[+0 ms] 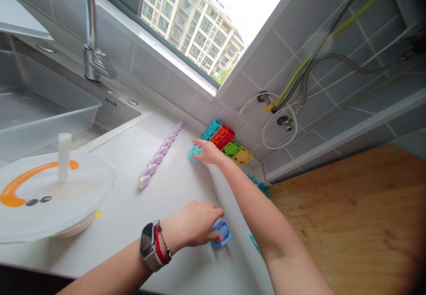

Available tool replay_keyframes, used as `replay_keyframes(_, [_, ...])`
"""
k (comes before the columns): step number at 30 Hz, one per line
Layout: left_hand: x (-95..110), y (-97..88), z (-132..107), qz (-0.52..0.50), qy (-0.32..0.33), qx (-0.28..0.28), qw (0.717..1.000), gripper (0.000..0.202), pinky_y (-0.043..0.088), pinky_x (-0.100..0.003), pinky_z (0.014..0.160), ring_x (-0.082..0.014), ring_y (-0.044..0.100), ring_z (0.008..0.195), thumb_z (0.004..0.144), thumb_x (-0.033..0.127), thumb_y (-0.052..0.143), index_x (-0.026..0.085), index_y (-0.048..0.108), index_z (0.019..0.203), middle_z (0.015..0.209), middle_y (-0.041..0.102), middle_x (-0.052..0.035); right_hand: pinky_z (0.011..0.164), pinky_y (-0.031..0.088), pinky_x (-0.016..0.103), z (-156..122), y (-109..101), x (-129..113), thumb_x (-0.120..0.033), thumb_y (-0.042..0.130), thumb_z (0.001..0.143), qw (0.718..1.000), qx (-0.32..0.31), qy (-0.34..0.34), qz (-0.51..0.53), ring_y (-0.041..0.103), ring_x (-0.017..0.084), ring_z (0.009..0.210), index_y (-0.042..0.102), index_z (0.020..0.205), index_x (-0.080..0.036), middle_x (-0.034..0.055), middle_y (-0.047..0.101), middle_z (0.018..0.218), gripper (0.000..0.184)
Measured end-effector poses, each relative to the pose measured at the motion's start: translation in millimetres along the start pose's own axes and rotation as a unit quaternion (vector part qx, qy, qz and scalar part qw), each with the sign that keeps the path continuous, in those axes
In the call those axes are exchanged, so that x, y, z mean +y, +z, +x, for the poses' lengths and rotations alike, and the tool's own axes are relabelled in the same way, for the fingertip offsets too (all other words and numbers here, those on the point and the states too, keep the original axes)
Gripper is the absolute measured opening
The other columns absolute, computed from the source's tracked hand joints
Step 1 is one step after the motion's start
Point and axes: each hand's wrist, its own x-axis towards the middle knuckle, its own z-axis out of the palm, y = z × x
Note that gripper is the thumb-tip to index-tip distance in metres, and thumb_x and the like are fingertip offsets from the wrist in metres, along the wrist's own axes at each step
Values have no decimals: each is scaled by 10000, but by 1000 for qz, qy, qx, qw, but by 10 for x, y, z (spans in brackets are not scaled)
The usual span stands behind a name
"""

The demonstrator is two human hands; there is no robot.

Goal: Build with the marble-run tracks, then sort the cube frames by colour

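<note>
My left hand (196,224), with a watch and bracelets on its wrist, has its thumb and fingers on a small blue square block (224,230) with a hollow face, low over the white counter. Farther off, my right hand (209,152) pinches a see-through turquoise piece (193,154) at the counter surface; its fingertips partly cover it. Just beyond that hand, against the tiled wall, stand hollow plastic blocks in a row: blue (211,129), red (223,136), green (232,148) and yellow (244,156).
A lilac twisted chain of pieces (160,155) lies left of my right hand. At left are a lidded bowl (86,184), a sink with a clear tub (66,115) and a faucet (91,60). Turquoise pieces (259,185) lie near the counter's right edge, with small yellow bits about.
</note>
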Motion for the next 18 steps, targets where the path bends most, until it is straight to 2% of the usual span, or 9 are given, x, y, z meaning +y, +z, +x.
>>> replay_keyframes(6, [-20,22,-10,-9,4,16,1000,298,571,-388,736,-351,779,895,899,440,735,224,746,1104,1010,793,-108,1016,520,359,-11,136,35,-201,866,718,1000,3,12,1,697,231,1104,654,1303,-181,91,734,1206,623])
replay_keyframes(10, [-32,24,-15,0,8,24,1000,290,577,-393,747,-354,781,902,909,433,730,217,736,1102,1014,790,-114,1011,520,362,-170,170,23,-199,855,722,999,38,22,13,690,228,1099,650,1255,-199,71,734,1171,570])
replay_keyframes(14, [-66,-30,-14,9,-20,76,997,280,584,-411,772,-357,774,925,943,425,694,198,720,1105,1007,785,-128,1060,508,380,-632,128,-56,-251,824,781,993,109,29,42,678,230,1139,602,1323,-202,98,704,1278,587])
replay_keyframes(18, [-142,-187,-18,-24,-98,163,981,243,591,-457,852,-343,758,1004,998,390,611,215,686,1149,1091,780,-115,990,556,384,-1358,142,-165,-344,842,801,944,247,67,207,675,251,1174,602,1350,-242,98,691,1315,608])
